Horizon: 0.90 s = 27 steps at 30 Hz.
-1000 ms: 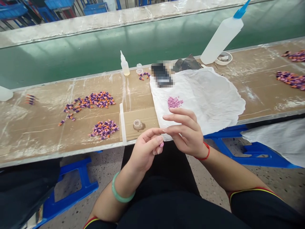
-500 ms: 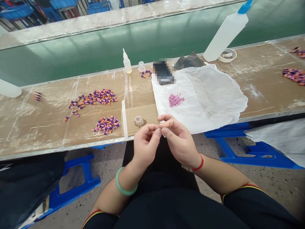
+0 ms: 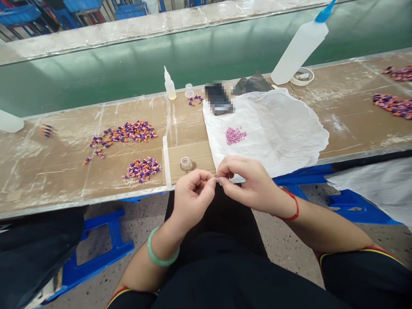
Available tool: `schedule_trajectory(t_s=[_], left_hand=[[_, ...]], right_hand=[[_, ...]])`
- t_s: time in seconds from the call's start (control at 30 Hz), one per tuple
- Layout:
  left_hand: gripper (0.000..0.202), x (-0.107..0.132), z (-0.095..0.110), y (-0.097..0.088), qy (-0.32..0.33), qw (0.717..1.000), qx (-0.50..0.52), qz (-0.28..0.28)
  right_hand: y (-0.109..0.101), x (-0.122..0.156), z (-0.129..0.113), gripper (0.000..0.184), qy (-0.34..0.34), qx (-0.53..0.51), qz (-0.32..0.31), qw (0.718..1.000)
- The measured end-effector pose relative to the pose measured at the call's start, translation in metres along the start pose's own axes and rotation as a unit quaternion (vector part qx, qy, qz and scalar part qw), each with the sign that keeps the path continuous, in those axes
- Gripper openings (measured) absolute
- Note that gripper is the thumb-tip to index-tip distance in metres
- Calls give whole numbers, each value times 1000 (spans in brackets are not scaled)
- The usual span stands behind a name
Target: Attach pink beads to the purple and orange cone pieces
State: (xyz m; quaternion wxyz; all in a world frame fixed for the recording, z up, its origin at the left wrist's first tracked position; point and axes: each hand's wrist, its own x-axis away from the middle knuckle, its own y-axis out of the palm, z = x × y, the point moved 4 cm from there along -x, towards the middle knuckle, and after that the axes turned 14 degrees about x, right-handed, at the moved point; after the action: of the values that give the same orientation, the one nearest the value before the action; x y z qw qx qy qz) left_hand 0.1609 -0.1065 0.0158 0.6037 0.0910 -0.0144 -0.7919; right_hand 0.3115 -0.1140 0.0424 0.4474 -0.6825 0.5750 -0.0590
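Though tiny, bit [image 3: 203, 182] btwn L-hand [image 3: 193, 199], R-hand [image 3: 251, 184]

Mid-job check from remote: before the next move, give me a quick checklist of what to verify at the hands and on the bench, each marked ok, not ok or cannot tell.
Left hand pinching a small orange piece at the fingertips: ok.
Right hand holding something at its fingertips, right beside that piece: cannot tell what, too small.
Pink beads in one small heap on the white sheet: ok.
Small clear jar upright on the cardboard: ok.
Contents of that jar: cannot tell.
Purple-and-orange pieces lying back from the front edge of the bench: ok.
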Motion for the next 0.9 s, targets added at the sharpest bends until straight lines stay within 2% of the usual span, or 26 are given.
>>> schedule_trajectory(t_s=[0.13, 0.3, 0.43, 0.6, 0.73, 0.8, 0.9], left_hand=[[17, -2, 1, -2, -15, 1000, -23, -16], [23, -3, 2, -4, -75, 995, 53, -35], [24, -1, 2, -5, -97, 991, 88, -35], [23, 0, -1, -10, -92, 990, 101, -27], [24, 3, -14, -31, -64, 992, 107, 28], [26, 6, -26, -49, -66, 989, 107, 74], [27, 12, -42, -73, -88, 984, 90, 129]], right_hand=[[2, -1, 3, 13, 14, -16, -21, 1000], [8, -4, 9, 12, 84, -130, -82, 984], [12, -7, 10, 13, 95, -168, -101, 976], [12, -10, 9, 13, 55, -116, -94, 987], [17, -29, 16, 13, -22, -26, -86, 996], [26, -46, 22, 14, -67, 44, -119, 990], [45, -73, 30, 20, -118, 159, -224, 954]])
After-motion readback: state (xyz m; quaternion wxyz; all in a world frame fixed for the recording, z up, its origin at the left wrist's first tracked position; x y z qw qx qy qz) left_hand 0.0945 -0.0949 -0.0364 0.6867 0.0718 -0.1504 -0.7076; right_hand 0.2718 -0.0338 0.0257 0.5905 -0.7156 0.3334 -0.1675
